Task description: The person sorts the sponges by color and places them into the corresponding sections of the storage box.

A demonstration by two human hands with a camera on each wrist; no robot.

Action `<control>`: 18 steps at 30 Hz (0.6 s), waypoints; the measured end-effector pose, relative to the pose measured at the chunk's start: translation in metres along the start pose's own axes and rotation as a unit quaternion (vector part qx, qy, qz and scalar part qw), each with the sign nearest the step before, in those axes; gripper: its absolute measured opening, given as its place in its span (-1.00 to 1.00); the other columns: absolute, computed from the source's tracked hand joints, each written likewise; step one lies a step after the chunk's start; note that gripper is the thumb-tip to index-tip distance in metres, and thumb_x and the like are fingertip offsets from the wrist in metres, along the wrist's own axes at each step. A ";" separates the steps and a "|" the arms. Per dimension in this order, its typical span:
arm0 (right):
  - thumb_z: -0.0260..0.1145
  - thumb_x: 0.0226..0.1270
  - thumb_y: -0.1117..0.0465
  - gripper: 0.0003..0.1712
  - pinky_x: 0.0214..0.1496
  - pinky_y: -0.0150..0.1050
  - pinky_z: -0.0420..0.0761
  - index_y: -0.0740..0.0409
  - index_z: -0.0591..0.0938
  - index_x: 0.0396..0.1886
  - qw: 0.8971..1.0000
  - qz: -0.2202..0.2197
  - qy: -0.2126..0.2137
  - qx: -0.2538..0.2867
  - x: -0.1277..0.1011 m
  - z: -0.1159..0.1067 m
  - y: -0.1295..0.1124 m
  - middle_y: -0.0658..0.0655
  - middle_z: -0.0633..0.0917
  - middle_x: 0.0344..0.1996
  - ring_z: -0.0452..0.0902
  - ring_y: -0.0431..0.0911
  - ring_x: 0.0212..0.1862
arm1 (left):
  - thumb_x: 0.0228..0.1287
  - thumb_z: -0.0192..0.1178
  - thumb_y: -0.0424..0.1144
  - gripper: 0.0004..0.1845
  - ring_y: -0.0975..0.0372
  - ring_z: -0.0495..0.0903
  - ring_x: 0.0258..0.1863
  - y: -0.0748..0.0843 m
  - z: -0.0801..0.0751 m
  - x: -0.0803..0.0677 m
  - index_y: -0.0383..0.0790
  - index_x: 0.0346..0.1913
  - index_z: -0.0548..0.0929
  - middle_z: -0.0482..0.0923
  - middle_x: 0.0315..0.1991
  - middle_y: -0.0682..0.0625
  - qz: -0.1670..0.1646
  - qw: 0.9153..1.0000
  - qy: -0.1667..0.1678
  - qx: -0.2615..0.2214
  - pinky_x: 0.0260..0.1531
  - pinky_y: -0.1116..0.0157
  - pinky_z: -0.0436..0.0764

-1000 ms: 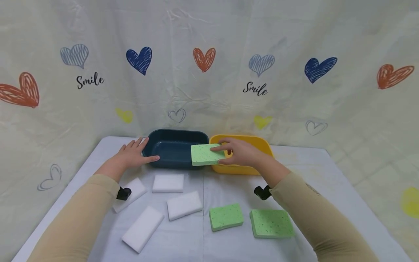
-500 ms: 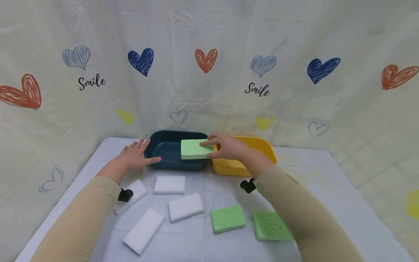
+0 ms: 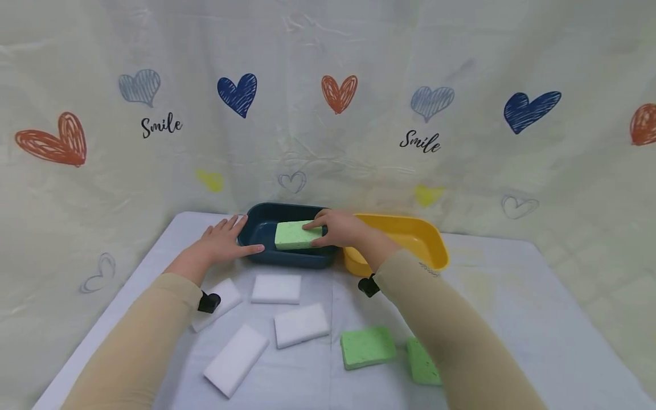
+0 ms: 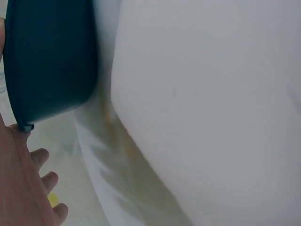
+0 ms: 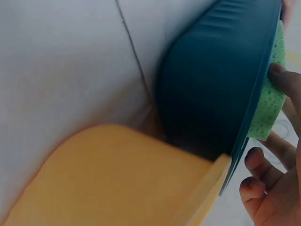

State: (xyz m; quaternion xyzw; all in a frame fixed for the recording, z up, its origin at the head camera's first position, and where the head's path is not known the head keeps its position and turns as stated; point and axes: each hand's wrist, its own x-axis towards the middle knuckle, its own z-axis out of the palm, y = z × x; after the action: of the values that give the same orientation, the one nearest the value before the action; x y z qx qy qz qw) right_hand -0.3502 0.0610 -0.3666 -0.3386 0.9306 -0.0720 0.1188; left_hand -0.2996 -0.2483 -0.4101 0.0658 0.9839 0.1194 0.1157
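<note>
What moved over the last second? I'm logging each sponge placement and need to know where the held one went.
The right hand, gripping the green rectangular sponge, carried it leftward from over the yellow plastic tub to over the dark blue plastic tub. It has not let go. The left hand stayed against the blue tub's left side; the white foam blocks and other green sponges stayed on the table.

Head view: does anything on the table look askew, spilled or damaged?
Nothing spilled or damaged. The four white foam blocks lie scattered at different angles. The right hand holds a green sponge over the dark blue plastic tub; the left hand rests against its rim.
</note>
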 end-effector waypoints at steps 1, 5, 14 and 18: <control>0.35 0.31 -0.21 -0.40 0.33 -0.08 0.42 -0.36 0.52 0.35 1.000 0.002 -0.005 0.000 0.003 0.001 -0.002 0.05 0.45 0.32 0.40 0.01 0.27 | 0.09 -0.11 0.65 0.28 -0.26 -0.25 0.52 0.000 0.000 0.000 -0.20 0.60 -0.21 -0.28 0.58 -0.31 0.001 1.000 -0.002 -0.001 0.39 -0.31 -0.25; 0.36 0.31 -0.17 -0.40 0.32 -0.08 0.42 -0.33 0.53 0.35 1.000 0.011 -0.017 0.004 0.016 0.005 -0.006 0.06 0.46 0.30 0.40 -0.01 0.27 | 0.04 -0.12 0.68 0.30 -0.23 -0.29 0.53 -0.002 0.002 0.003 -0.16 0.60 -0.23 -0.32 0.59 -0.27 0.001 1.000 -0.009 -0.011 0.39 -0.30 -0.29; 0.36 0.31 -0.18 -0.41 0.37 -0.09 0.37 -0.33 0.54 0.33 0.998 0.048 -0.045 -0.002 0.041 0.010 -0.013 0.00 0.51 0.31 0.38 -0.04 0.30 | 0.11 -0.09 0.63 0.26 -0.22 -0.29 0.53 0.000 0.000 0.001 -0.16 0.60 -0.25 -0.32 0.59 -0.27 -0.008 1.000 -0.008 -0.008 0.41 -0.28 -0.27; 0.37 0.29 -0.19 -0.40 0.39 -0.08 0.36 -0.36 0.54 0.33 0.997 0.059 -0.051 -0.005 0.050 0.012 -0.018 -0.04 0.50 0.34 0.36 -0.05 0.35 | 0.07 -0.11 0.66 0.28 -0.20 -0.29 0.54 -0.002 0.002 0.003 -0.15 0.60 -0.25 -0.33 0.59 -0.25 -0.010 1.000 -0.007 -0.008 0.41 -0.26 -0.28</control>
State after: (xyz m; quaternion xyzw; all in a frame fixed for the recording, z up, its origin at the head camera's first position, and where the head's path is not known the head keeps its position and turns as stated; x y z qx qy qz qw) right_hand -0.3736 0.0144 -0.3827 -0.2864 0.9422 -0.0434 0.1682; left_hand -0.3025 -0.2495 -0.4128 0.0557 0.9827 0.1257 0.1242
